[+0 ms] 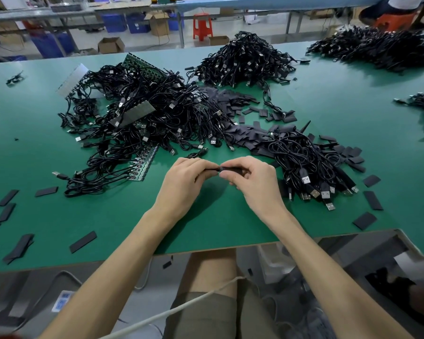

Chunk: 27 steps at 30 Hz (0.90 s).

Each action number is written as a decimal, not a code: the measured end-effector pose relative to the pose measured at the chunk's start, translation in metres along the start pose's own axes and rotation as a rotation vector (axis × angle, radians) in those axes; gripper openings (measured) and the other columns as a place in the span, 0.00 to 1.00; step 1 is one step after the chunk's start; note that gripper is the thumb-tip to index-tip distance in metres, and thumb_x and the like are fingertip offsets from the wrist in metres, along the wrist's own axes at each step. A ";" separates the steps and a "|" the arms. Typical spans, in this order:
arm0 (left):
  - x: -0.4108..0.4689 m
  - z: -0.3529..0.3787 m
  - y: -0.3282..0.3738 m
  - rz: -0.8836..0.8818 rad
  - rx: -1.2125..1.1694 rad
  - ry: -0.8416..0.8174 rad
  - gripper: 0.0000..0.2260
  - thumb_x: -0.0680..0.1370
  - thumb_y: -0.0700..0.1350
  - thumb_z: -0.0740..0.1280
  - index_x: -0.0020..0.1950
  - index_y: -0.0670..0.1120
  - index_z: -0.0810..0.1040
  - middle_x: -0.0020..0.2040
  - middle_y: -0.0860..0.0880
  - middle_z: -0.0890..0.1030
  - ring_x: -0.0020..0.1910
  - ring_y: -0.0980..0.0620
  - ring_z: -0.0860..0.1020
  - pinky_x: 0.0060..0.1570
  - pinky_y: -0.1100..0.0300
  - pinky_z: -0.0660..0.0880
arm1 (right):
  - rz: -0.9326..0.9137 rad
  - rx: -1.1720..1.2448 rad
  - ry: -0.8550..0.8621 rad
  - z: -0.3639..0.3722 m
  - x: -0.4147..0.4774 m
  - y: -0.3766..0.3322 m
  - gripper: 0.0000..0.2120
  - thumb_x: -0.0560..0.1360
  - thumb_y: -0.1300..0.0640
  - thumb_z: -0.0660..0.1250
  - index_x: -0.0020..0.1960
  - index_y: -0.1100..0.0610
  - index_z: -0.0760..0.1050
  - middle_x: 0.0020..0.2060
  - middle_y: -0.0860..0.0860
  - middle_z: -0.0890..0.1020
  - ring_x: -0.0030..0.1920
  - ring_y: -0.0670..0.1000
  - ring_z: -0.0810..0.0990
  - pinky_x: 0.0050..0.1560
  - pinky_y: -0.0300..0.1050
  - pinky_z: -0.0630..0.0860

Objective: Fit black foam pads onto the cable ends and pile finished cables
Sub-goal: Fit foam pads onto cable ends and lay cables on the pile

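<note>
We are mid-fit at the centre of the frame. Our left hand (184, 178) pinches what looks like a cable end (212, 169), and our right hand (253, 178) curls round a pad (234, 170) that meets it. Next, we judge, the pad must seat fully, and then the cable joins the pile (311, 165) at right.

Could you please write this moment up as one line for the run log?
phase: pad fitting | left hand: pinches black piece | right hand: pinches same piece | cable pile: right of hands
</note>
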State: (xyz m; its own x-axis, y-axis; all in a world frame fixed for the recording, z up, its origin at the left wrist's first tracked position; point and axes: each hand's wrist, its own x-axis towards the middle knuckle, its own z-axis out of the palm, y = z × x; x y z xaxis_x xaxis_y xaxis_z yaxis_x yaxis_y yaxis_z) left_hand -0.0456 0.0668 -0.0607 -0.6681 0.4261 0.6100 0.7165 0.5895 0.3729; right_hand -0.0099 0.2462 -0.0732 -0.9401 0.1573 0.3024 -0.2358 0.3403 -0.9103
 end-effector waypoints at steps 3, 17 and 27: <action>0.000 -0.002 0.001 -0.014 -0.017 -0.034 0.06 0.78 0.43 0.72 0.53 0.43 0.85 0.47 0.50 0.85 0.48 0.51 0.78 0.53 0.58 0.71 | -0.012 0.004 0.008 0.000 -0.001 0.000 0.08 0.73 0.59 0.78 0.51 0.50 0.85 0.44 0.45 0.86 0.44 0.45 0.84 0.49 0.47 0.82; -0.002 -0.003 0.002 -0.075 -0.033 -0.024 0.08 0.76 0.34 0.72 0.51 0.44 0.86 0.42 0.58 0.85 0.45 0.47 0.80 0.50 0.52 0.77 | -0.057 -0.034 -0.002 0.002 -0.004 0.002 0.07 0.72 0.58 0.79 0.50 0.54 0.85 0.40 0.47 0.85 0.34 0.43 0.83 0.38 0.31 0.75; -0.001 -0.007 0.002 -0.119 -0.102 -0.017 0.11 0.74 0.30 0.72 0.49 0.44 0.88 0.38 0.65 0.80 0.42 0.55 0.79 0.48 0.64 0.75 | -0.131 -0.149 -0.008 0.004 -0.005 0.002 0.08 0.73 0.55 0.78 0.51 0.52 0.85 0.42 0.44 0.83 0.40 0.42 0.82 0.46 0.44 0.81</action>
State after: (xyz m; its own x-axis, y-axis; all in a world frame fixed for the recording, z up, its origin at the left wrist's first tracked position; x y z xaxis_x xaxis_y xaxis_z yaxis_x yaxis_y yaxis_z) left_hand -0.0427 0.0626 -0.0556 -0.7523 0.3690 0.5458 0.6479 0.5644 0.5115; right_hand -0.0065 0.2419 -0.0776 -0.9059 0.0956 0.4126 -0.3177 0.4907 -0.8113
